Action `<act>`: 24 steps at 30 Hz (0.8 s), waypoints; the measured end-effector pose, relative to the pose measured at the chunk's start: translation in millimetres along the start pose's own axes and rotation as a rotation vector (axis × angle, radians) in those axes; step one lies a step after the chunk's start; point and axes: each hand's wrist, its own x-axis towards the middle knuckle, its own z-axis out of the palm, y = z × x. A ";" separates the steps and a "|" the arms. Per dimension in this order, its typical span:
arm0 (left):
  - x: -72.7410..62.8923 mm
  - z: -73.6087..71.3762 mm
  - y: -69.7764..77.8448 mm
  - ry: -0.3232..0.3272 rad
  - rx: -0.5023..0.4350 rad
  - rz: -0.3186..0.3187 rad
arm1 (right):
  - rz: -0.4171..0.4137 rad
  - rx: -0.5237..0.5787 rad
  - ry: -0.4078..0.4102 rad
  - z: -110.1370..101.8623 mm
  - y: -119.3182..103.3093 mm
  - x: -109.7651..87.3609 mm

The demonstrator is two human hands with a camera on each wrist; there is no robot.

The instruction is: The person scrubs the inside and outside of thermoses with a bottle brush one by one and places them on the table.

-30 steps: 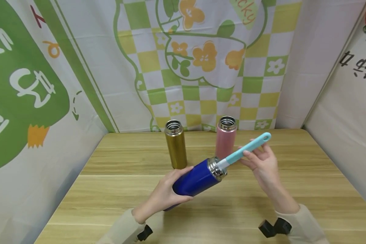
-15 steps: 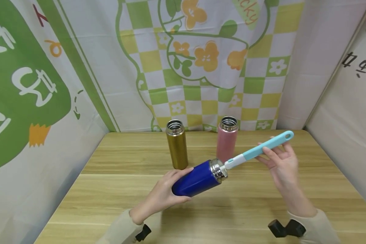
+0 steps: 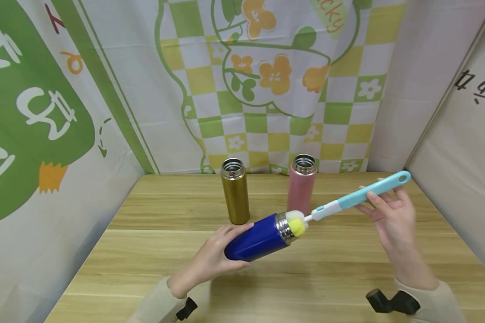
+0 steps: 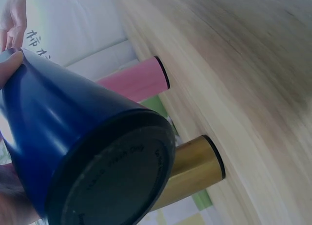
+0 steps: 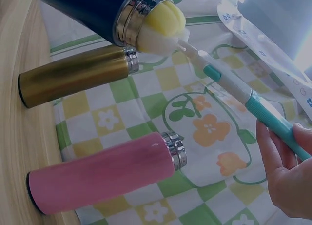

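My left hand [image 3: 215, 254] grips a blue flask [image 3: 258, 238] round its body, tilted with its steel mouth up to the right. Its dark base [image 4: 117, 178] faces the left wrist view. My right hand [image 3: 397, 220] pinches the turquoise handle [image 3: 373, 190] of a bottle brush between thumb and fingers. The brush's yellow and white sponge head [image 3: 296, 224] bulges out of the flask's mouth, the rest of it hidden inside. In the right wrist view the sponge [image 5: 166, 20] sits right at the threaded steel neck [image 5: 134, 17].
A gold flask [image 3: 236, 197] and a pink flask [image 3: 301, 186] stand upright and lidless at the back of the wooden table [image 3: 153, 251]. Behind them hangs a green and yellow checked cloth [image 3: 266, 121]. Printed cloths also flank both sides.
My right hand has moved right, drawing the brush outward, so its white neck and then part of the sponge have come out of the blue flask. My left hand has shifted only slightly.
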 end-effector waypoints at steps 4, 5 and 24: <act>0.3 0.0 -0.7 0.018 0.008 0.014 | 0.005 -0.017 0.004 2.2 -0.7 0.5; 0.8 0.0 -0.6 0.025 0.016 0.016 | 0.006 -0.025 0.009 3.1 0.1 0.5; 2.7 1.4 1.4 0.078 0.035 -0.017 | 0.050 -0.180 0.056 13.8 21.2 -6.1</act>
